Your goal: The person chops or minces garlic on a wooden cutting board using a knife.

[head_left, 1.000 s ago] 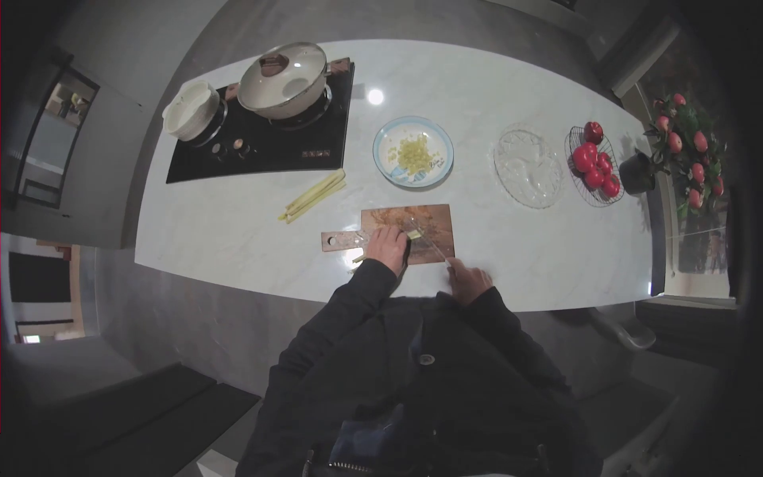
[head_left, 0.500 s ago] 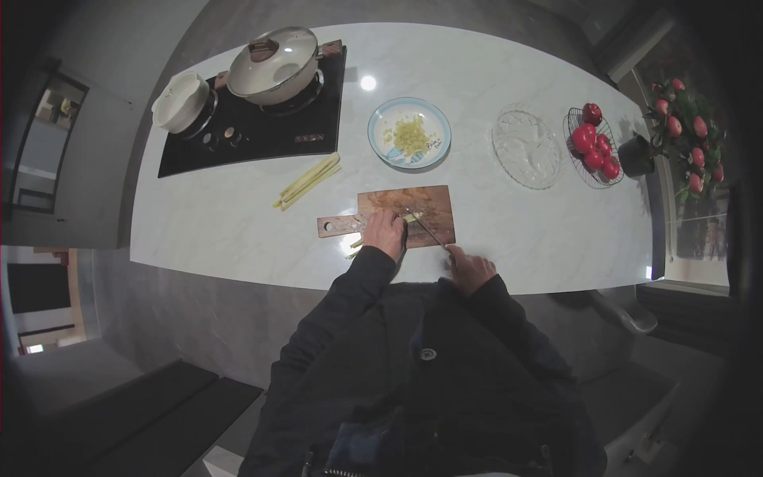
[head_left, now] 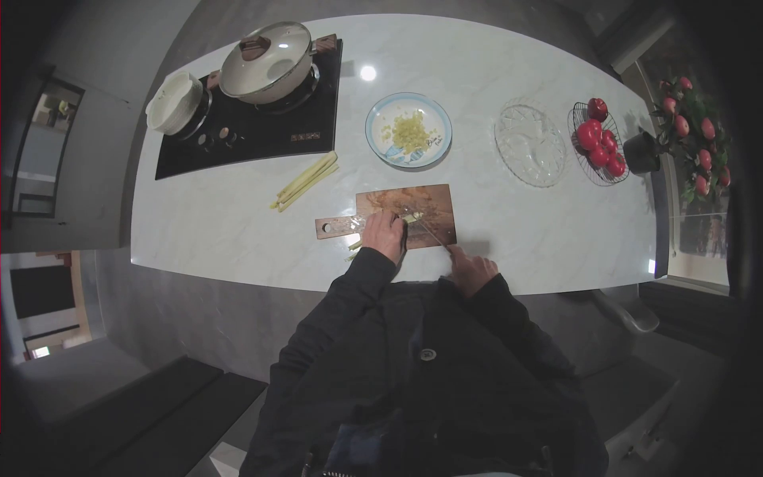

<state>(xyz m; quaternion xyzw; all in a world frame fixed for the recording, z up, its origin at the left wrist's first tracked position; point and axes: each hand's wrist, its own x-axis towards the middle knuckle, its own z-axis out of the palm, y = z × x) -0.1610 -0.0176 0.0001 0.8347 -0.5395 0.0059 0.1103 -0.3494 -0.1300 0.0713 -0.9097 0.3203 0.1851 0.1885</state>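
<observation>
Under my left hand (head_left: 384, 234), whose fingers are curled and pressed down, pale green celery stalks (head_left: 413, 217) lie on a wooden cutting board (head_left: 403, 195). Their other ends (head_left: 354, 249) stick out below the hand, over the counter. My right hand (head_left: 473, 271) is wrapped round the handle of a kitchen knife (head_left: 436, 232). The blade points up and left across the board, just right of my left fingers, beside small cut bits. Beyond the board, a blue-rimmed plate (head_left: 370, 146) holds chopped celery (head_left: 410, 133).
More celery stalks (head_left: 305, 183) lie left of the board. A black cooktop (head_left: 246, 149) carries a lidded pot (head_left: 268, 67) and a white pot (head_left: 176, 104). Rightward are a clear glass plate (head_left: 531, 143), a wire basket with red fruit (head_left: 598, 145) and a potted plant (head_left: 691, 139).
The knife blade has shifted slightly right, away from my left fingers. My left hand keeps its place on the celery. The view has shifted a little.
</observation>
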